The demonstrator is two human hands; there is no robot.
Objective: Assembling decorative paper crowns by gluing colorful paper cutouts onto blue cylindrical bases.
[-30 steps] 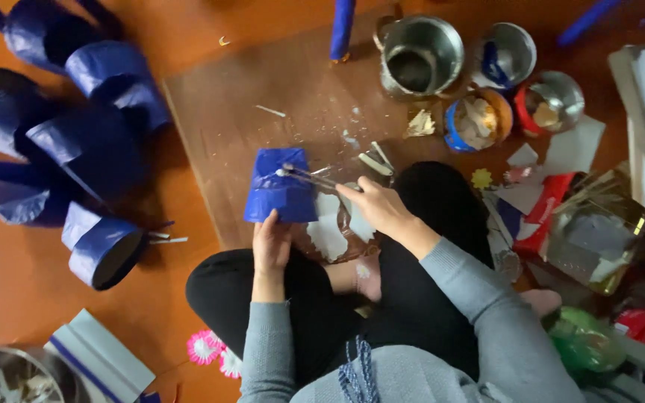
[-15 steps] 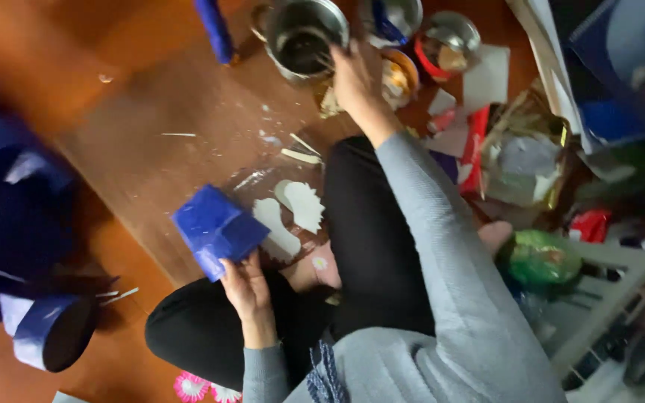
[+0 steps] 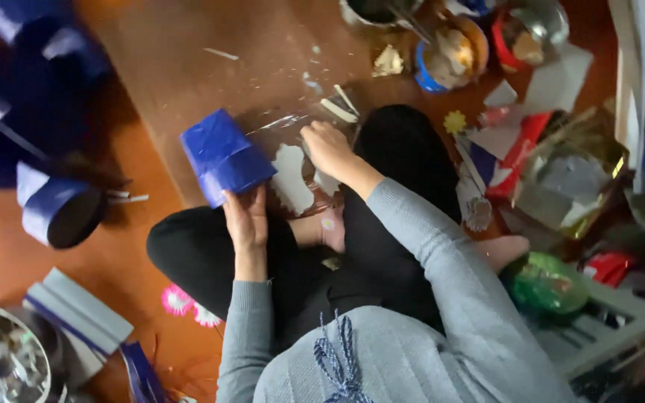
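Both hands [image 3: 246,218] lowered (right [image 3: 327,146] seemingly curled)

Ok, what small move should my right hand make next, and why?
Probably pick up the white paper cutout. The right hand rests just beside it, apparently empty, while the left hand holds the blue cup ready.

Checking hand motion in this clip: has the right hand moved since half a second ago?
Yes. The right hand has come back from the metal pot toward the person's lap, beside the white cut-out.
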